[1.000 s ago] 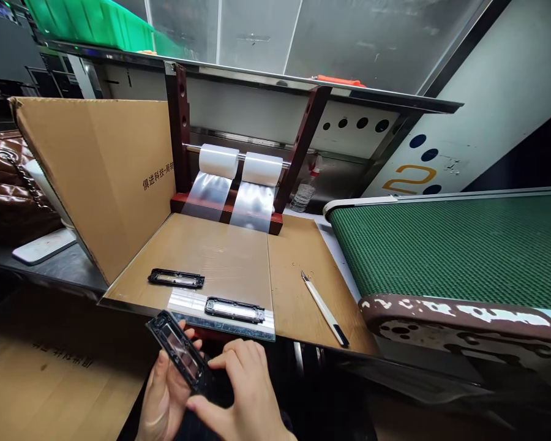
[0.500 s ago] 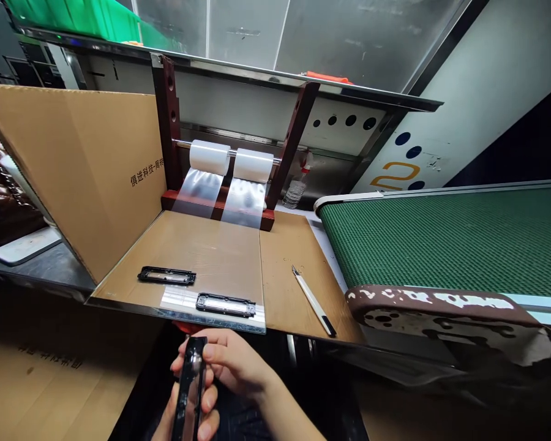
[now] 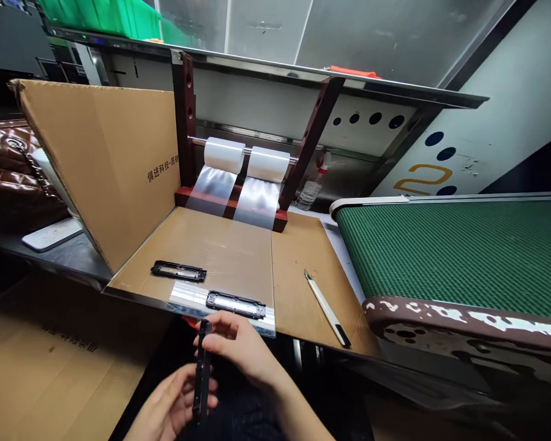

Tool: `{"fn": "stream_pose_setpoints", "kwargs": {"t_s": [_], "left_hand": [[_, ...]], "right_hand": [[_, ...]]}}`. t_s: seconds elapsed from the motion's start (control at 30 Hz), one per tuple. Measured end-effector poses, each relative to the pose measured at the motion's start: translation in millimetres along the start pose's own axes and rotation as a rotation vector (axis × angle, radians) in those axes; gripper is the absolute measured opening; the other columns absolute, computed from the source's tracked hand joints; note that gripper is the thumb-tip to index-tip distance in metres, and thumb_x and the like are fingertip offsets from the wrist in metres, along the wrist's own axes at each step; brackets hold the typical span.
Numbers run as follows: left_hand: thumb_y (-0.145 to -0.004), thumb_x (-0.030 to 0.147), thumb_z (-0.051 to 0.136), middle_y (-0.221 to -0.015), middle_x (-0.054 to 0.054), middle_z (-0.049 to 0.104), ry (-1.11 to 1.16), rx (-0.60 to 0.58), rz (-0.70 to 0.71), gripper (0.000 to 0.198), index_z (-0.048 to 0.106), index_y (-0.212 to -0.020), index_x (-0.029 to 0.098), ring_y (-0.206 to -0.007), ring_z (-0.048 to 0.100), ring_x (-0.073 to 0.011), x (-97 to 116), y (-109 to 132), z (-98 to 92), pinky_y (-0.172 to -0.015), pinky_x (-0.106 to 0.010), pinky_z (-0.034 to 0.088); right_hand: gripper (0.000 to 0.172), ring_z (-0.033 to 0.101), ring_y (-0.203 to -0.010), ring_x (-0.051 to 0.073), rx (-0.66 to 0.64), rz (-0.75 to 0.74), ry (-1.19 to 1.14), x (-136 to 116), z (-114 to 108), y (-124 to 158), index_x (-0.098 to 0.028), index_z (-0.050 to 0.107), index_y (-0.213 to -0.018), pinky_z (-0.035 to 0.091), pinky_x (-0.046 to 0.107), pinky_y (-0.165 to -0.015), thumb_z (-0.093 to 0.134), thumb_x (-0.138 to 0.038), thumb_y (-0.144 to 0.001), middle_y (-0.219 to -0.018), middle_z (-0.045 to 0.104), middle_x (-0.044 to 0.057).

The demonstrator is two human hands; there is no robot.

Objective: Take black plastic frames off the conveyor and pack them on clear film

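Low in the view, my left hand (image 3: 169, 395) and my right hand (image 3: 241, 346) both hold a narrow black plastic frame (image 3: 202, 370), turned edge-on so its face is hidden. My right fingers press near its upper end, and my left fingers curl behind its lower part. Just beyond my right hand, a matching black frame (image 3: 235, 305) lies flat on a strip of clear film (image 3: 188, 295) at the front edge of a cardboard board (image 3: 220, 251). Another black frame (image 3: 178, 271) lies farther back on the same board.
Two rolls of clear film (image 3: 245, 159) sit on a rod in a dark red stand (image 3: 183, 122), behind the board. A utility knife (image 3: 327, 315) lies to the right, beside a green conveyor belt (image 3: 454, 257). An upright cardboard sheet (image 3: 96, 171) stands at left.
The held frame has turned from showing its face to edge-on, now upright between my hands. My hands have shifted slightly, and the whole view has moved a little with my head.
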State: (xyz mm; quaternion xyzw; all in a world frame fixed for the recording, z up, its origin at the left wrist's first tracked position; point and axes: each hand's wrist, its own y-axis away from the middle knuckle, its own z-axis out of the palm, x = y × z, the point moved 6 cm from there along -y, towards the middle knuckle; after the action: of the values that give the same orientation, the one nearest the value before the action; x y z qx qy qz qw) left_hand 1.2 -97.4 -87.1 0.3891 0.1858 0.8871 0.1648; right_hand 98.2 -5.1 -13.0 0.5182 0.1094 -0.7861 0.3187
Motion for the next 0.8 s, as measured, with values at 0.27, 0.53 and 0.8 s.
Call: {"fn": "stream_pose_setpoints", "kwargs": {"t_s": [0.27, 0.53, 0.8], "left_hand": [[-0.056, 0.047, 0.091, -0.092, -0.011, 0.078, -0.262, 0.158, 0.213, 0.047, 0.079, -0.097, 0.026, -0.085, 0.073, -0.0268, 21, -3, -25.7, -0.087, -0.036, 0.055], [-0.071, 0.045, 0.082, -0.101, -0.013, 0.077, -0.498, 0.154, 0.261, 0.04, 0.077, -0.106, 0.028, -0.094, 0.072, -0.0305, 26, 21, -59.3, -0.09, -0.039, 0.055], [-0.061, 0.033, 0.087, -0.096, -0.011, 0.078, -0.655, 0.614, 0.423, 0.033, 0.08, -0.093, 0.033, -0.093, 0.072, -0.035, 10, 93, -156.8, -0.089, -0.039, 0.056]], "right_hand": [[0.035, 0.062, -0.065, 0.014, 0.231, -0.02, 0.324, 14, -1, -8, -0.018, 0.06, -0.084, 0.049, 0.026, -0.064, 0.082, -0.039, -0.065, -0.072, 0.065, -0.001], [0.039, 0.067, -0.077, 0.019, 0.046, 0.053, 0.345, 22, 22, -11, -0.019, 0.063, -0.084, 0.054, 0.032, -0.079, 0.083, -0.046, -0.066, -0.081, 0.067, 0.002], [0.051, 0.066, -0.079, 0.024, -0.038, -0.021, 0.552, 44, 23, -33, -0.02, 0.068, -0.076, 0.054, 0.035, -0.078, 0.066, -0.071, -0.077, -0.075, 0.067, 0.006]]}}
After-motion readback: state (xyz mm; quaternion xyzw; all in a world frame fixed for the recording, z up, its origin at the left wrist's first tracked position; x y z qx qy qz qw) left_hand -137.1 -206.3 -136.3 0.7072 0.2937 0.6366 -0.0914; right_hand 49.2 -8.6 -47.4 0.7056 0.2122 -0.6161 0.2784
